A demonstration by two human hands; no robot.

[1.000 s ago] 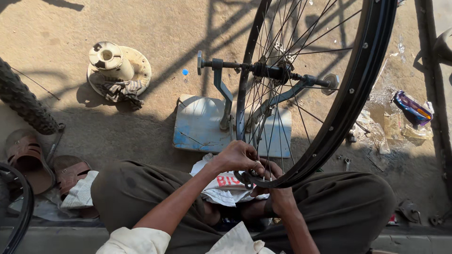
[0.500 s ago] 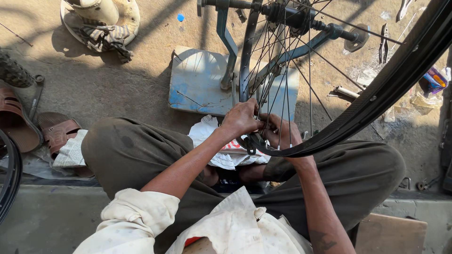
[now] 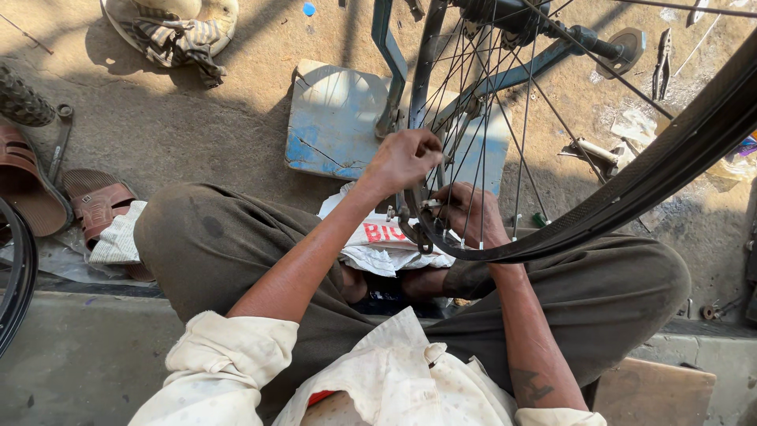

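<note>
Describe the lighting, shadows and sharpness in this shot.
Head view: hard sunlight; the ground is bright with crisp shadows, spoke shadows cross the blue plate. Both hands, left and right, at the wheel are sharp. Wide-angle lens curves the edges.

Bicycle wheel [image 3: 505,118]: black tyre on a dark metal rim, thin silver spokes running to a dark hub near the top edge. Held upright in a blue-grey truing stand [image 3: 394,71], whose flat square base plate rests on the ground. The lowest arc of the rim sits over the lap, between both hands.
</note>
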